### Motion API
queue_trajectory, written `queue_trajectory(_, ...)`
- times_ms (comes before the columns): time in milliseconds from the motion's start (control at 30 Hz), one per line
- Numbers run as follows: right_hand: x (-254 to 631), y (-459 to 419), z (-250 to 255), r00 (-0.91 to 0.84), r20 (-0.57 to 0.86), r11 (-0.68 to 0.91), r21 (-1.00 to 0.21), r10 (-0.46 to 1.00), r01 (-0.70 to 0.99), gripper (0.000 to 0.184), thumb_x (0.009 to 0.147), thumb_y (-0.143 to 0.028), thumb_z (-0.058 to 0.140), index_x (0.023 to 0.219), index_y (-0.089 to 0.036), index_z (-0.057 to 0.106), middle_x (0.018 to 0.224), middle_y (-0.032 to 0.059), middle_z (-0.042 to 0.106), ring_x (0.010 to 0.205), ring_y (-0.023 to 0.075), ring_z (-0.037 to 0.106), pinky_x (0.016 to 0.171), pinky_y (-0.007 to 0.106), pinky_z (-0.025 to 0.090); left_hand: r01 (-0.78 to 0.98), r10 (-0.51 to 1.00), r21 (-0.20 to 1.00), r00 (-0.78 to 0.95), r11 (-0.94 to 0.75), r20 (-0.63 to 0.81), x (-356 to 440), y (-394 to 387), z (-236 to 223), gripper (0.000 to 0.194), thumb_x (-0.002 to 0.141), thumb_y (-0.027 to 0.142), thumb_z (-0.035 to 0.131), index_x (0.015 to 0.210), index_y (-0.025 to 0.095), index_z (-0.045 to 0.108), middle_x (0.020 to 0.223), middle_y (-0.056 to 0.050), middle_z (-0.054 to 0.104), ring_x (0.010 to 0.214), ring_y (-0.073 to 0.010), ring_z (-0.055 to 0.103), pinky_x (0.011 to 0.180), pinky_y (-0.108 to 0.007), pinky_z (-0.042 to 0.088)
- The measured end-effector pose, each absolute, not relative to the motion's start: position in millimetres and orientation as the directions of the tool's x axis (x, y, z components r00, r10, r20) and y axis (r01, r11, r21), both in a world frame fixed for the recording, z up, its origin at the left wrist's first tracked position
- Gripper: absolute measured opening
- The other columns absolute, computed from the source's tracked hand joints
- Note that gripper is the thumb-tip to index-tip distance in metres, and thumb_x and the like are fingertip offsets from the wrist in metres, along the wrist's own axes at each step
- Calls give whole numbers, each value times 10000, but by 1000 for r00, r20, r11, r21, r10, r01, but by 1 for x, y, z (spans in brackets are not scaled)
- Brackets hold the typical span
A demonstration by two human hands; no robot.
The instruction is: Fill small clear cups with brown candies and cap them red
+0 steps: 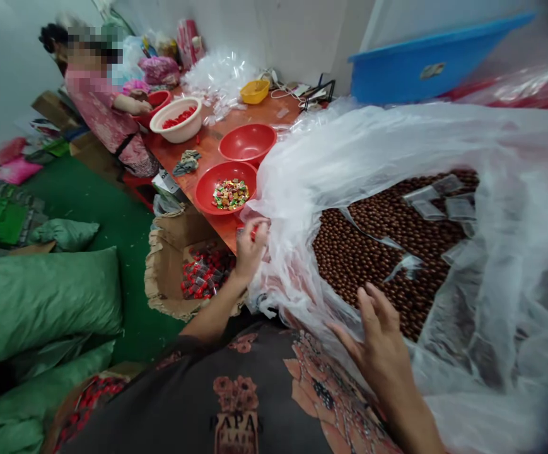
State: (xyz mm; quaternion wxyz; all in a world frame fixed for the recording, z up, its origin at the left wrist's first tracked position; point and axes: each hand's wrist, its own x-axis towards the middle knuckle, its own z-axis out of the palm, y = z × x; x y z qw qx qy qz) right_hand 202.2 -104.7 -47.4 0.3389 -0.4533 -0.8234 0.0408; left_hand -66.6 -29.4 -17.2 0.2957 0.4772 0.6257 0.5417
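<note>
My left hand (251, 249) is closed, fingers curled around a small red-capped tube (253, 233), mostly hidden by the fingers. It is beside the table edge, between a red bowl of wrapped sweets (231, 194) and the white plastic sheet (292, 252). Over the near edge of a heap of round brown balls (368, 252), my right hand (380, 334) has its fingers apart and nothing visible in it. The sheet lies around the heap. Several small clear packets (427, 202) rest on the balls. Below my left hand, an open carton (164, 265) holds red-capped tubes (205, 274).
A second red bowl (248, 142), a white basin with red pieces (179, 135) and a yellow basket (255, 93) stand on the table (214, 129). A blue tub (396, 75) is behind the heap. One person (101, 110) works at the far left, near green sacks (46, 290).
</note>
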Motion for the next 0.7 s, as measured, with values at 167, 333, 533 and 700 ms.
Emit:
queue_trajectory(167, 208, -107, -57, -303, 500, 531, -414, 812, 740, 779, 887, -324, 627, 1556, -274, 229, 1427, 175, 448, 1308, 311, 484, 1009, 510, 511, 819, 953, 568, -230, 81, 196, -133, 2, -66, 310, 917, 365, 557, 1144, 170, 637, 1177, -131, 620, 1171, -257, 531, 1037, -394, 377)
queue_trajectory(333, 208, -109, -67, -322, 479, 538, -429, 817, 726, 722, 920, -303, 580, 1552, -299, 232, 1425, 166, 450, 1223, 279, 556, 940, 463, 556, 977, 979, 200, -115, 79, 171, -151, -25, -99, 289, 905, 296, 558, 1168, 235, 662, 1317, -115, 577, 1291, -281, 470, 1060, -421, 363)
queue_trajectory(533, 216, -111, -63, -289, 495, 518, -424, 820, 743, 692, 924, -262, 571, 1539, -315, 260, 1392, 145, 483, 1098, 217, 628, 870, 380, 597, 964, 859, 195, -251, 180, 446, -208, -64, -82, 206, 856, 310, 575, 990, 213, 699, 1115, -116, 633, 1041, -302, 599, 920, -462, 471)
queue_trajectory(700, 241, -111, -40, -120, 567, 427, -448, 815, 786, 671, 910, -193, 584, 1516, -297, 315, 1413, 135, 467, 1219, 207, 563, 972, 389, 554, 909, 755, 355, -72, -220, 652, -162, -21, -28, 184, 881, 268, 580, 1027, 206, 674, 1100, -103, 639, 1053, -262, 604, 982, -447, 471)
